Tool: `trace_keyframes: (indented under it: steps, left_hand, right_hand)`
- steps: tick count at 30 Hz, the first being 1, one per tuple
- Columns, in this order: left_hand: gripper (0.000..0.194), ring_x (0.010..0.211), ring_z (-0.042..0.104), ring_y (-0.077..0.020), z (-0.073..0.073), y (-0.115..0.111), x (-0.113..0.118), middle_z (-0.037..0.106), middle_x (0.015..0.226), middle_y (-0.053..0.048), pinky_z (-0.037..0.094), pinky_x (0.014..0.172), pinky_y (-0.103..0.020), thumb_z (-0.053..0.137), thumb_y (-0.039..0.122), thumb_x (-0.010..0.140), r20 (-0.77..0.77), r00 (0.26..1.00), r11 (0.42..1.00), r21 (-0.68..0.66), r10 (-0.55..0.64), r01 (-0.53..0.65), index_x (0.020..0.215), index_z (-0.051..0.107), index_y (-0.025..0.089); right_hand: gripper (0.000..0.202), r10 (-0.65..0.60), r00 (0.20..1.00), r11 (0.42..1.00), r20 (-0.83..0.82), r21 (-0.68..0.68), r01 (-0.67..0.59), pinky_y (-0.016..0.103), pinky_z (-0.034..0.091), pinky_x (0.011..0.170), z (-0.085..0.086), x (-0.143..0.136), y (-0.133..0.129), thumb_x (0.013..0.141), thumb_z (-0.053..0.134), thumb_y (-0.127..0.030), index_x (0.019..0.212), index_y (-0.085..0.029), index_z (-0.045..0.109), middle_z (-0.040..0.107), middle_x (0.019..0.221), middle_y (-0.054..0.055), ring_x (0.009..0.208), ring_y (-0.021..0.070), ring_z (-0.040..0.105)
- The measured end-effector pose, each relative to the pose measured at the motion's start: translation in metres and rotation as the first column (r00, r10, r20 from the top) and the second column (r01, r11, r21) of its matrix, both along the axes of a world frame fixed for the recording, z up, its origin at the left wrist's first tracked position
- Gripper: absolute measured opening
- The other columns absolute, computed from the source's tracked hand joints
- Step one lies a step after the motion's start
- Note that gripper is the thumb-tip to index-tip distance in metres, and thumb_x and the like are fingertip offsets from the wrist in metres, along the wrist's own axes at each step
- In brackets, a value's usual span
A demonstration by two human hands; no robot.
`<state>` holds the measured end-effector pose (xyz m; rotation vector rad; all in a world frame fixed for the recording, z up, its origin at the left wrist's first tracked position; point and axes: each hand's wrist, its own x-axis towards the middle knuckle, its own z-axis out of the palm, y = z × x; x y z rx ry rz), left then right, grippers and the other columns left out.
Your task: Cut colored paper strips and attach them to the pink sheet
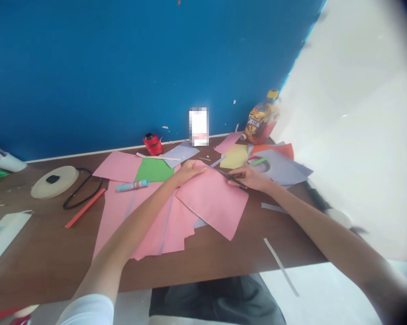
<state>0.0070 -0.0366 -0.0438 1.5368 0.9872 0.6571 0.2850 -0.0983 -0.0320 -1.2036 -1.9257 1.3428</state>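
Observation:
My left hand (189,172) is closed on the upper left corner of a pink sheet of paper (217,198), which is held tilted above the table. My right hand (251,177) is wrapped round a pair of dark scissors (236,181). The scissor blades lie at the sheet's top edge, pointing toward my left hand; whether they are apart is too small to tell. Under my left forearm are more pink sheets (115,212), a green sheet (155,170) and a light blue glue stick (133,185).
A drink bottle (262,118) with a yellow cap stands by the wall at the back right. Left of it are a red roll (153,144) and coloured papers. A round white disc (54,182), a black cord (82,188) and an orange strip (85,208) lie at the left.

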Motion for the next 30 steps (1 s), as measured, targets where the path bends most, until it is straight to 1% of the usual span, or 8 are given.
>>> trace_keyframes:
  steps: [5,11,14,16,20,23,25,30]
  left_hand:
    - [0.041,0.086,0.067,-0.0226,0.001,-0.001,0.000,0.072,0.097,-0.009,0.053,0.073,-0.033,0.071,0.051,0.072,0.014,1.000,1.000,0.001,-0.019,0.019,0.094,0.069,0.016]
    - [0.039,0.082,0.066,-0.0201,0.008,-0.006,0.002,0.072,0.093,-0.007,0.052,0.072,-0.031,0.073,0.048,0.071,0.046,0.999,1.000,-0.002,-0.015,0.015,0.092,0.069,0.016]
    - [0.039,0.082,0.066,-0.0199,0.011,-0.008,0.002,0.072,0.094,-0.007,0.051,0.072,-0.031,0.072,0.048,0.072,0.051,0.999,1.000,-0.011,-0.019,0.019,0.092,0.069,0.016]
    - [0.039,0.082,0.065,-0.0195,0.011,-0.007,0.003,0.071,0.093,-0.007,0.050,0.072,-0.030,0.071,0.049,0.073,0.035,0.999,1.000,-0.001,-0.017,0.017,0.093,0.069,0.016]
    - [0.035,0.082,0.063,-0.0173,0.011,-0.004,0.003,0.070,0.090,-0.006,0.048,0.073,-0.027,0.071,0.046,0.072,0.008,0.996,0.994,0.066,-0.084,0.084,0.090,0.071,0.015]
    - [0.033,0.083,0.063,-0.0165,0.011,-0.003,0.003,0.069,0.090,-0.005,0.047,0.073,-0.026,0.070,0.044,0.073,0.016,0.992,0.987,0.097,-0.127,0.125,0.088,0.071,0.015]
    - [0.034,0.082,0.063,-0.0165,0.011,-0.004,0.003,0.070,0.089,-0.005,0.047,0.073,-0.026,0.070,0.044,0.073,0.016,0.993,0.990,0.089,-0.113,0.111,0.090,0.072,0.015]
    - [0.039,0.081,0.064,-0.0177,0.010,-0.007,0.002,0.071,0.091,-0.006,0.047,0.070,-0.027,0.069,0.049,0.073,-0.009,0.997,0.994,0.076,-0.080,0.081,0.093,0.072,0.015]
  right_hand:
    - [0.037,0.025,1.000,1.000,-0.009,0.013,-0.025,0.024,0.028,0.044,0.003,0.000,-0.001,0.075,0.071,-0.050,0.090,-0.015,0.072,0.049,0.056,-0.004,0.046,0.0067,0.036]
    - [0.037,0.025,1.000,1.000,0.016,0.017,-0.025,0.023,0.029,0.043,0.001,0.002,0.002,0.076,0.071,-0.048,0.094,-0.015,0.072,0.049,0.055,-0.004,0.045,0.0062,0.036]
    - [0.038,0.018,1.000,1.000,0.008,-0.001,-0.018,0.024,0.030,0.043,-0.001,0.002,0.002,0.075,0.072,-0.048,0.095,-0.016,0.072,0.051,0.056,-0.004,0.045,0.0066,0.037]
    - [0.038,0.023,1.000,1.000,-0.003,-0.011,-0.023,0.024,0.033,0.045,0.000,0.001,0.001,0.074,0.073,-0.048,0.094,-0.016,0.071,0.054,0.059,-0.003,0.047,0.0076,0.040]
    - [0.037,0.051,0.999,0.996,0.000,0.074,-0.051,0.026,0.040,0.056,0.004,-0.004,-0.002,0.075,0.071,-0.049,0.094,-0.018,0.071,0.062,0.072,0.000,0.063,0.0122,0.052]
    - [0.037,0.064,0.998,0.990,0.018,0.128,-0.065,0.026,0.040,0.059,0.006,-0.007,-0.003,0.077,0.068,-0.050,0.095,-0.017,0.071,0.062,0.073,0.000,0.066,0.0131,0.052]
    - [0.037,0.054,0.998,0.988,0.027,0.144,-0.057,0.027,0.040,0.059,0.006,-0.008,-0.003,0.078,0.067,-0.051,0.094,-0.017,0.071,0.061,0.072,0.000,0.066,0.0133,0.052]
    - [0.040,0.025,0.999,0.986,0.042,0.164,-0.032,0.028,0.043,0.063,0.006,-0.008,-0.003,0.076,0.066,-0.054,0.093,-0.018,0.071,0.066,0.081,0.004,0.071,0.0168,0.056]
